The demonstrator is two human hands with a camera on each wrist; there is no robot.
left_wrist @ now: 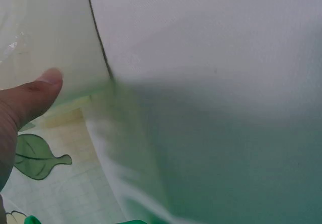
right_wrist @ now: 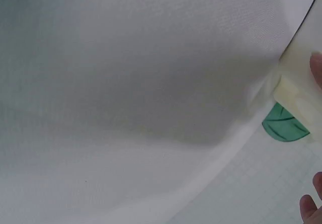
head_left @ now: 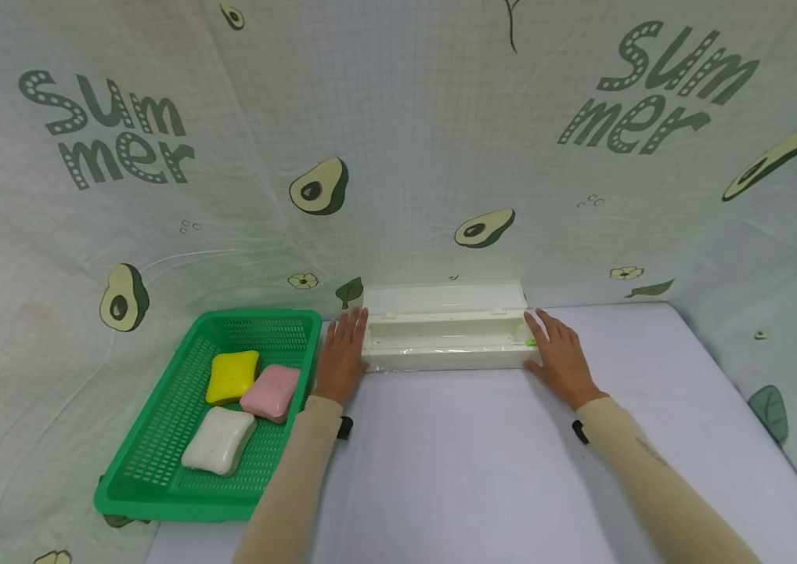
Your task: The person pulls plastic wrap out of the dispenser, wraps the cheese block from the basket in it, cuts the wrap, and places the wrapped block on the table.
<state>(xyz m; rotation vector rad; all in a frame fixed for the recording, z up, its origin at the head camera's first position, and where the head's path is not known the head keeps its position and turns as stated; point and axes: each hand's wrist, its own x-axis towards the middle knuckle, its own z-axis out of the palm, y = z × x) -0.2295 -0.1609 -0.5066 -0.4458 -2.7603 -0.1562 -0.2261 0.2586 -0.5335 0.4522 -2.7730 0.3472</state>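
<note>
A long white box (head_left: 444, 359), which looks like a cling film dispenser, lies on the table against the cloth backdrop. Its hinged lid (head_left: 444, 298) stands raised at the back, and the pale hollow inside shows. Something shiny and clear runs along the front edge. A small bright green piece (head_left: 531, 342) sits at the right end. My left hand (head_left: 344, 356) touches the left end with fairly straight fingers; its thumb (left_wrist: 43, 90) lies against the front face. At the right end rests my right hand (head_left: 559, 359), fingers spread, thumb near the front corner.
A green plastic basket (head_left: 315, 325) stands at the left, close to my left forearm. In it lie a yellow block (head_left: 232, 376), a pink block (head_left: 273, 392) and a white block (head_left: 219, 440), pillow-shaped like soap bars. The white tabletop (head_left: 455, 462) extends in front.
</note>
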